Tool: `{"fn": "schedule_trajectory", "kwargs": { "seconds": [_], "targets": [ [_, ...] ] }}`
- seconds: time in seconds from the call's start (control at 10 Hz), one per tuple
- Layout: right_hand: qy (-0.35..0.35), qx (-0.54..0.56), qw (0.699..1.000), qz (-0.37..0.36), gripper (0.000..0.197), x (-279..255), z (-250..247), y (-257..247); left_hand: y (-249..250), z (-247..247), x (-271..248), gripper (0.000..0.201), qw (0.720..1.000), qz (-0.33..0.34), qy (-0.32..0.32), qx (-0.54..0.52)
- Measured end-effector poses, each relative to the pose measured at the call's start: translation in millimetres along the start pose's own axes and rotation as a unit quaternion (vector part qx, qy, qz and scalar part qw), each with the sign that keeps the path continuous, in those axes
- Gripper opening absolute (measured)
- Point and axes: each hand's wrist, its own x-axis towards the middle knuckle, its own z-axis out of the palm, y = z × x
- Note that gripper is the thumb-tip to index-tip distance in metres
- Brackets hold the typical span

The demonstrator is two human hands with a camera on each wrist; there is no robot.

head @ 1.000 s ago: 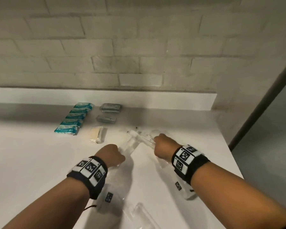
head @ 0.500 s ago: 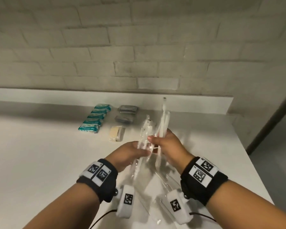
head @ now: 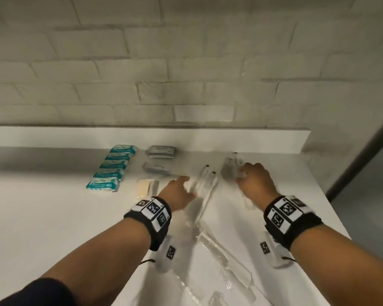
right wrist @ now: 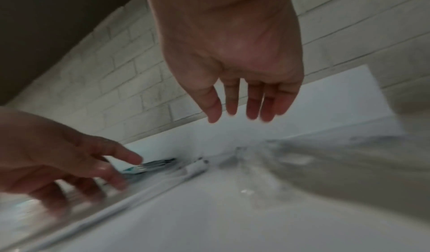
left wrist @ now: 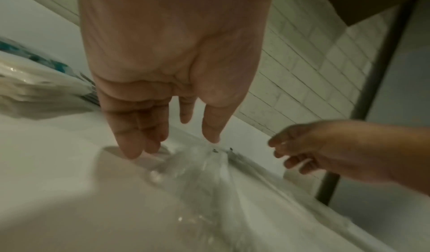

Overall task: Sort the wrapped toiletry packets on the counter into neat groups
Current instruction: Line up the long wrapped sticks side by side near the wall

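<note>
Long clear toothbrush packets (head: 205, 184) lie flat on the white counter (head: 42, 217), just right of my left hand (head: 185, 184). In the left wrist view my left hand (left wrist: 172, 141) hovers with straight fingers over the clear packets (left wrist: 202, 165). A second clear bundle (head: 229, 171) lies by the fingers of my right hand (head: 243, 174). In the right wrist view my right hand (right wrist: 239, 116) hangs with relaxed fingers and holds nothing, above the blurred clear bundle (right wrist: 256, 165). More clear packets (head: 223, 257) lie near my wrists.
Teal packets (head: 112, 168) stand in a row at the back left. Grey packets (head: 161, 151) and a cream soap bar (head: 145, 187) lie beside them. A raised ledge (head: 142, 135) and brick wall close the back. The counter's right edge (head: 332, 208) drops off.
Half a second ago both hands held clear packets upright above the counter. Those packets now lie flat farther back, and both hands have let go and spread apart.
</note>
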Motion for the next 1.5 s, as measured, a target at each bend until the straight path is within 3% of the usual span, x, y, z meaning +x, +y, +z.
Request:
{"fn": "schedule_trajectory", "kwargs": {
  "seconds": [0.1,0.2,0.3,0.4,0.5,0.6,0.7,0.8,1.0,1.1,1.3,1.4,1.5],
  "targets": [
    [-0.100,0.015,0.993,-0.068,0.024,-16.3,22.1,-25.2,-1.6,5.1,1.8,0.068,0.996,0.019,-0.028,0.081],
    [-0.173,-0.014,0.983,-0.059,0.047,-26.8,44.3,-48.4,6.3,7.7,7.5,0.065,0.988,-0.010,-0.024,0.151],
    [-0.175,-0.124,0.973,-0.086,0.057,-27.2,54.4,-47.3,9.1,10.3,12.7,0.056,0.986,-0.027,-0.028,0.163],
    [-0.184,-0.153,0.965,-0.104,0.065,-21.7,48.1,-40.7,7.4,14.4,10.9,0.060,0.996,-0.003,0.001,0.092],
    [-0.164,-0.096,0.976,-0.106,0.069,-13.1,38.9,-38.0,7.4,15.5,6.5,0.049,0.987,0.084,0.003,0.135],
    [-0.214,-0.134,0.957,-0.140,0.046,-27.9,30.8,-48.0,9.2,12.3,-1.3,0.053,0.957,0.131,-0.084,0.245],
    [-0.290,-0.181,0.924,-0.170,0.038,-46.4,26.7,-62.7,4.9,14.2,-3.6,0.056,0.930,0.144,-0.121,0.316],
    [-0.250,-0.089,0.954,-0.138,0.050,-35.7,32.3,-63.9,3.1,17.8,-0.6,0.065,0.911,0.169,-0.134,0.351],
    [-0.198,-0.046,0.970,-0.133,0.050,-0.5,47.3,-70.3,17.6,19.2,12.5,0.085,0.939,0.142,-0.134,0.282],
    [-0.199,-0.020,0.971,-0.131,0.048,18.2,48.0,-76.2,17.9,14.9,27.4,0.084,0.957,0.124,-0.109,0.239],
    [-0.219,0.079,0.961,-0.147,0.041,44.0,37.4,-67.6,18.3,7.9,50.6,0.066,0.948,0.146,-0.096,0.266],
    [-0.173,0.127,0.970,-0.117,0.038,55.1,20.8,-49.6,17.3,8.4,57.1,0.062,0.933,0.158,-0.083,0.314],
    [-0.073,-0.049,0.994,-0.071,0.024,61.1,2.1,-24.7,18.1,9.1,62.0,0.060,0.936,0.171,-0.064,0.300]
  ]
}}
